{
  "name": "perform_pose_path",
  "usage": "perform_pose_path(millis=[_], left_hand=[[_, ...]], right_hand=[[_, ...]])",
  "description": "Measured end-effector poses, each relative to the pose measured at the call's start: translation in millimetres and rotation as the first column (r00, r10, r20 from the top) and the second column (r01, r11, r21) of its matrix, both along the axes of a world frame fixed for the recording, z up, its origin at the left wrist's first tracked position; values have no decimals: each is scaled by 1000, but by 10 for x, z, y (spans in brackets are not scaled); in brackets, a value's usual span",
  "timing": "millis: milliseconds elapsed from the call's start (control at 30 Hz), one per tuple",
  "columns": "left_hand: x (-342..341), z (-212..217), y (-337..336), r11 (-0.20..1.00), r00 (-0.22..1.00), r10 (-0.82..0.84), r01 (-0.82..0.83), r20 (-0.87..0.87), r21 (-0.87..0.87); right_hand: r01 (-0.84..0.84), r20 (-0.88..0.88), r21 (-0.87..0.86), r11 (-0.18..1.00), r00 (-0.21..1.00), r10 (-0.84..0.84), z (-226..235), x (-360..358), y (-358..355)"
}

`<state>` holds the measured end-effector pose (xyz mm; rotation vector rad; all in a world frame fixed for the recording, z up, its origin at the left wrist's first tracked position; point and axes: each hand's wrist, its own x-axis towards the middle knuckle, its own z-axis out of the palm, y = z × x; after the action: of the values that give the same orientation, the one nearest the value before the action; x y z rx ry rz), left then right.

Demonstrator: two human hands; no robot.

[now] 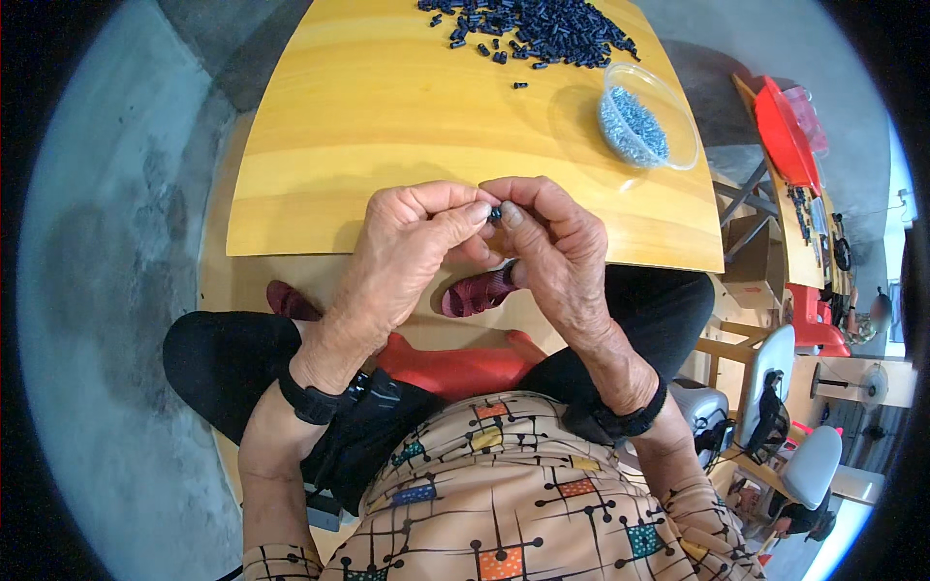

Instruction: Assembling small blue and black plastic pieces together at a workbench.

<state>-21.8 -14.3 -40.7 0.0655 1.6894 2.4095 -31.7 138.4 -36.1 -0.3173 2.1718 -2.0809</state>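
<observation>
The dark pieces (557,34) look like plastic, the tabletop (387,126) smooth, glossy wood.

Workshop with heaped black parts (567,34)

Bright light, soft shadows on yellow table (387,121), blackened fisheye edges

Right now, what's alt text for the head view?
The left hand and right hand hold a small dark part at a yellow table. Farther back are a pile of dark parts and, right, a clear bowl of silvery pieces.
</observation>
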Motion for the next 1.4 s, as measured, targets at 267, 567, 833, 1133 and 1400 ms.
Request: perform_pose_path(millis=[267, 567, 833, 1133, 1400], left_hand=[[26, 3, 61, 989, 999, -51, 51, 2, -139], [-4, 25, -45, 990, 997, 61, -65, -37, -122], [-116, 73, -212, 986, 987, 156, -157, -28, -55], [-158, 88, -317, 978, 980, 199, -200, -20, -61], [-130, 82, -286, 974, 967, 215, -223, -133, -45]], right_hand=[[-24, 158, -86, 996, 987, 37, 110, 77, 120], [111, -488, 437, 893, 863, 131, 186, -303, 161], [348, -687, 544, 764, 708, 167, 39, -1293, 137], [432, -640, 673, 600, 747, 180, -168, -1525, 56], [-82, 126, -184, 980, 986, 106, 93, -1092, 123]])
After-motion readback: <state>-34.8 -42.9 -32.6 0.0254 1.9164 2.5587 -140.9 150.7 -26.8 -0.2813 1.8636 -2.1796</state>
